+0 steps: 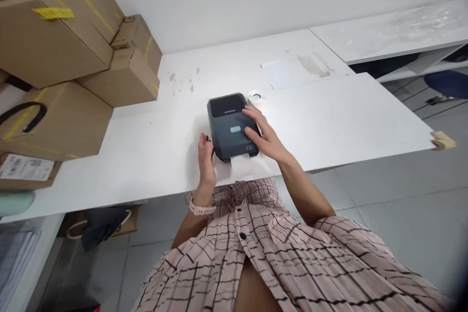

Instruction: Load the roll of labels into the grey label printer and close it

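A dark grey box-shaped device [233, 129], which looks like a label printer, sits on the white table in front of me. Its top has a black panel and a light blue button. White paper [243, 166] sticks out from its near edge. My left hand [206, 163] stands on edge along the device's left side, fingers stretched; whether it touches is hard to tell. On the top right of the device rests my right hand [265, 136], its fingers spread and holding nothing. A small white round item [256, 96], partly hidden, lies behind the device.
Cardboard boxes [54, 39] with yellow tape are stacked at the left. A loose white board [343, 117] extends right past the table, its corner covered by a tan pad [443, 140]. Clear plastic wrap [435, 22] lies at the far right, and a dark stool [448, 84] stands below.
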`<state>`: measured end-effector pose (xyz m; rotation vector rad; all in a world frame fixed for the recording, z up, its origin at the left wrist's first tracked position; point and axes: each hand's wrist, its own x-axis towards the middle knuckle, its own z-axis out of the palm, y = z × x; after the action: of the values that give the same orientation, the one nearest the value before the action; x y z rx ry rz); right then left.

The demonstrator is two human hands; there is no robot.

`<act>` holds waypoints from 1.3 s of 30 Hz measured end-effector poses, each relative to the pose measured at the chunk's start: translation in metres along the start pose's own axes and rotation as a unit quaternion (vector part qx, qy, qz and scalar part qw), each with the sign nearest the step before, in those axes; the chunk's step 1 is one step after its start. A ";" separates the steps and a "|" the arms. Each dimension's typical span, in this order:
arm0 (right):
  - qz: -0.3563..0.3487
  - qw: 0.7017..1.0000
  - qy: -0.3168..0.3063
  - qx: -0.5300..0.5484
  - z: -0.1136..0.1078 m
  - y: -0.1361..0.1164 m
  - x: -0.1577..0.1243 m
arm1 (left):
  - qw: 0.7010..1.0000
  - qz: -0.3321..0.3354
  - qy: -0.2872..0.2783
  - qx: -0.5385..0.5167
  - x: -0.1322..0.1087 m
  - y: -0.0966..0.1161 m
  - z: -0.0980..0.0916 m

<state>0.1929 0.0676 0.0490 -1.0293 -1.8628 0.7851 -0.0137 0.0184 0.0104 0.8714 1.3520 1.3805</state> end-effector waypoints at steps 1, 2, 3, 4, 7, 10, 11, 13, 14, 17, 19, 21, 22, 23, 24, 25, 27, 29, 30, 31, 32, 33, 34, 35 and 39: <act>0.010 1.000 -0.005 -0.002 0.004 0.002 -0.007 | 1.000 0.001 -0.003 0.004 0.002 0.001 0.004; 0.020 1.000 -0.006 -0.002 0.007 0.005 -0.011 | 1.000 0.000 -0.011 0.008 0.003 0.001 0.008; 0.030 1.000 -0.004 -0.001 0.010 0.008 -0.014 | 1.000 -0.002 -0.024 0.010 0.004 0.001 0.011; 0.041 0.999 -0.002 0.002 0.012 0.010 -0.015 | 0.999 -0.003 -0.038 0.011 0.004 0.001 0.014; 0.081 0.996 -0.003 0.021 0.015 0.015 -0.018 | 0.998 0.007 -0.068 0.011 0.002 -0.001 0.016; 0.123 0.991 0.001 0.052 0.019 0.015 -0.023 | 0.997 0.025 -0.078 0.008 0.001 -0.003 0.013; 0.132 0.989 0.010 0.063 0.020 0.015 -0.025 | 0.997 0.030 -0.078 0.007 0.002 -0.004 0.013; 0.144 0.985 0.039 0.084 0.025 0.016 -0.028 | 0.997 0.037 -0.070 0.010 0.005 -0.006 0.012; 0.146 0.983 0.058 0.094 0.027 0.018 -0.029 | 0.997 0.042 -0.066 0.013 0.007 -0.007 0.012; 0.141 0.975 0.116 0.123 0.036 0.023 -0.030 | 0.995 0.058 -0.075 0.020 0.008 -0.011 0.010; 0.138 0.970 0.142 0.145 0.040 0.027 -0.029 | 0.996 0.064 -0.051 0.039 -0.001 -0.016 0.007; 0.141 0.964 0.146 0.169 0.042 0.029 -0.029 | 0.995 0.062 0.029 0.074 -0.018 -0.024 0.004; 0.144 0.963 0.143 0.178 0.042 0.029 -0.028 | 0.992 0.054 0.074 0.091 -0.028 -0.028 0.004; 0.146 0.963 0.138 0.182 0.042 0.029 -0.028 | 0.990 0.036 0.103 0.092 -0.039 -0.032 0.004; 0.147 0.963 0.134 0.183 0.042 0.029 -0.028 | 0.992 0.002 0.091 0.082 -0.048 -0.035 0.005; 0.146 0.963 0.132 0.183 0.042 0.029 -0.028 | 0.996 -0.043 0.047 0.067 -0.055 -0.036 0.007; 0.141 0.964 0.132 0.180 0.042 0.029 -0.028 | 0.988 -0.138 -0.062 0.032 -0.063 -0.032 0.014; 0.139 0.965 0.131 0.177 0.043 0.030 -0.028 | 0.974 -0.192 -0.122 0.008 -0.064 -0.022 0.022; 0.140 0.966 0.130 0.174 0.043 0.031 -0.028 | 0.971 -0.198 -0.130 0.002 -0.062 -0.017 0.024; 0.141 0.967 0.127 0.170 0.044 0.032 -0.028 | 0.972 -0.195 -0.131 -0.001 -0.061 -0.013 0.026; 0.142 0.968 0.123 0.165 0.044 0.033 -0.028 | 0.974 -0.184 -0.130 0.002 -0.059 -0.010 0.026; 0.141 0.969 0.121 0.160 0.044 0.034 -0.028 | 0.976 -0.172 -0.132 0.009 -0.058 -0.009 0.025; 0.137 0.972 0.121 0.151 0.044 0.033 -0.028 | 0.977 -0.161 -0.139 0.023 -0.057 -0.010 0.022; 0.127 0.975 0.123 0.133 0.042 0.032 -0.028 | 0.975 -0.153 -0.153 0.042 -0.056 -0.013 0.018; 0.024 0.988 0.138 -0.060 0.032 0.019 -0.029 | 0.966 -0.109 -0.201 0.119 -0.049 -0.023 -0.012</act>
<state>0.1803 0.0468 0.0084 -1.1996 -1.6673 0.5313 -0.0085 -0.0335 -0.0070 1.0616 1.2648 0.8277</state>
